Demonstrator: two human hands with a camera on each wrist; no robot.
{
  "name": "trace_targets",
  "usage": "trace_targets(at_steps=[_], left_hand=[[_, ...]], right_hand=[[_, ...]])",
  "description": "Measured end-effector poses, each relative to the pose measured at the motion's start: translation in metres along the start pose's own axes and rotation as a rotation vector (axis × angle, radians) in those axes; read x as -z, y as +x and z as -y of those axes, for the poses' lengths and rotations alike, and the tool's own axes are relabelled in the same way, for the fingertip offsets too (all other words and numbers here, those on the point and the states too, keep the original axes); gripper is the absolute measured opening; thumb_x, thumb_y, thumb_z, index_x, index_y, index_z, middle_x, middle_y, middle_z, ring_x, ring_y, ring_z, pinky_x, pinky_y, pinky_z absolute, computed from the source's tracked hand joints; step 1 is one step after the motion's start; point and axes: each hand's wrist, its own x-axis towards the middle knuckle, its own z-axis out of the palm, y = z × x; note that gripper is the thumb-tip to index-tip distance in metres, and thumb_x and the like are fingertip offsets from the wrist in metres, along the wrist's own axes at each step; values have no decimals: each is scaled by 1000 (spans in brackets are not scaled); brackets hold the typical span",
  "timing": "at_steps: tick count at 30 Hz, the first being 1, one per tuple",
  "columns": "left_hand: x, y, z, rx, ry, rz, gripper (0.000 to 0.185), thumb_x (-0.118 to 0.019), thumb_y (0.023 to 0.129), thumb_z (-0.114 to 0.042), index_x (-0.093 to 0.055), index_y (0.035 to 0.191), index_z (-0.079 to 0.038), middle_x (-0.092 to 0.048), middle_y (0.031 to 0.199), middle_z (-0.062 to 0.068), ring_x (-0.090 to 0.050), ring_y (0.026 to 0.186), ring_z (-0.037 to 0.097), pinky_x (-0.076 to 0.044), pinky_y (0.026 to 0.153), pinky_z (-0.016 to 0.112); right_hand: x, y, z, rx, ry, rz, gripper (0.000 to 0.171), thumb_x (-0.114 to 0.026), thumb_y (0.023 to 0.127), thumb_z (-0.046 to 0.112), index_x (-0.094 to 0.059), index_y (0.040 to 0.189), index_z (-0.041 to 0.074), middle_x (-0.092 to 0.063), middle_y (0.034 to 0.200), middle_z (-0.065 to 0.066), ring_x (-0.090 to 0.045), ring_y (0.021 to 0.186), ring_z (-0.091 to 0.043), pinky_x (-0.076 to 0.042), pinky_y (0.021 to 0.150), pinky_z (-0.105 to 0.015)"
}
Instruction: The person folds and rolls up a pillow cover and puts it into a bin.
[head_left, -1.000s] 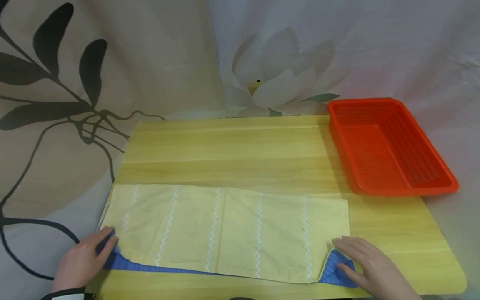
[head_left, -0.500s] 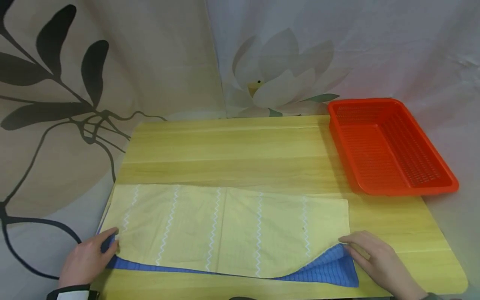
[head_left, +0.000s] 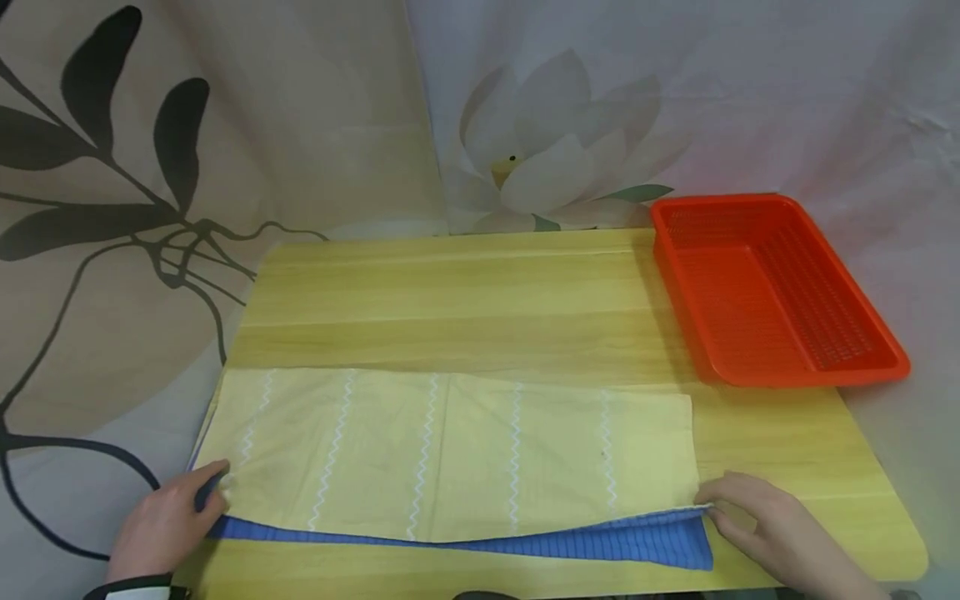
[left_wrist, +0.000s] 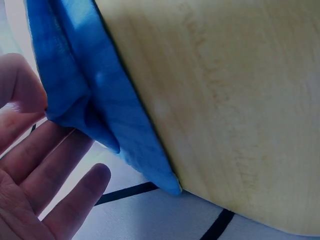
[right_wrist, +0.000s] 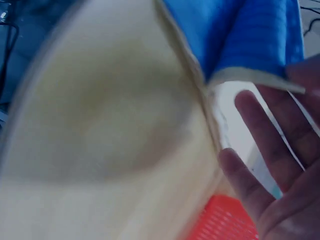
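The cloth (head_left: 450, 454) lies folded along the near part of the desk (head_left: 465, 300), yellow face up, with a blue band showing along its near edge. Its left end reaches the desk's left edge and its near edge runs just short of the desk's near edge. Bare wood stretches from the cloth's far edge to the far edge of the desk. A red basket (head_left: 772, 287) stands at the far right, overhanging the desk's right edge, well apart from the cloth.

The left hand (head_left: 168, 525) pinches the cloth's near left corner, fingers (head_left: 206, 492) curled around the layers. The right hand (head_left: 772, 525) holds the near right corner, its fingers (head_left: 731, 492) at the yellow edge, slightly raised above the blue layer.

The left wrist view shows what the head view hides: the blue cloth (left_wrist: 95, 95) hanging over the desk's edge, thumb pressed on it, the other fingers (left_wrist: 55, 175) spread loosely below. The right wrist view, blurred, shows the yellow edge lifted from the blue (right_wrist: 245, 35), gripped at the fingertips, with fingers (right_wrist: 260, 125) extended beneath.
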Motion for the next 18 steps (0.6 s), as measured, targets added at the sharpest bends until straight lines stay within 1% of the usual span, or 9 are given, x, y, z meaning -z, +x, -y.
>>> trace_targets(at_steps=[3,4,6,8,10,12,13,14,18], left_hand=[[0,0,1,-3,-4,1,44,-74,86,-9,-67,125,11,-71,104,35,-68,79,44,-53,67,62],[1,0,1,-3,-7,2,45,-74,86,-9,-67,125,11,-71,104,35,-68,79,44,-53,67,62],[1,0,2,-8,-8,-1,45,-75,85,-9,-67,125,9,-70,103,35,-67,76,41,-52,64,61],[2,-1,2,-18,-15,-14,45,-75,84,-9,-68,126,8,-70,108,35,-68,81,44,-52,66,62],[4,1,-1,-25,-23,-13,46,-76,86,-10,-67,128,7,-68,120,37,-68,93,51,-53,74,66],[4,3,-5,-30,-25,-12,46,-75,89,-13,-67,130,6,-64,131,38,-64,109,59,-52,84,71],[5,5,-8,-33,-24,-17,46,-74,91,-15,-66,132,6,-61,137,38,-61,117,61,-50,89,73],[5,7,-11,-38,-23,-20,46,-73,93,-17,-66,133,7,-58,141,39,-58,121,62,-49,93,74],[7,15,-27,-94,-25,-51,48,-73,100,-23,-65,137,6,-57,144,38,-57,124,61,-48,96,75]], right_hand=[[-10,-6,-6,-22,36,93,36,-89,82,7,-78,107,31,-72,106,22,-67,95,1,-58,78,-20],[-13,-6,-8,-24,32,99,34,-89,84,9,-78,108,31,-74,107,21,-68,97,-1,-60,79,-24],[-18,-6,-10,-25,8,73,31,-89,85,12,-80,109,30,-76,109,18,-71,99,-6,-59,83,-22],[-21,-3,-10,-28,-29,22,33,-90,85,15,-81,113,29,-78,114,13,-73,105,-14,-51,95,-13],[-23,1,-9,-23,-46,-30,39,-90,84,15,-81,120,25,-78,120,8,-72,109,-19,-38,106,-5],[-24,7,-8,8,-57,-67,46,-91,83,15,-79,127,21,-77,127,1,-68,115,-24,-24,113,-2],[-25,10,-8,32,-61,-80,49,-91,82,15,-78,129,18,-76,130,-3,-67,118,-26,-19,115,-2],[-26,13,-8,62,-70,-91,52,-90,81,14,-77,132,15,-74,133,-6,-65,120,-28,-18,119,-5],[-33,29,-6,149,-117,-106,59,-88,84,20,-72,139,9,-69,142,-14,-62,128,-33,-14,128,-16]])
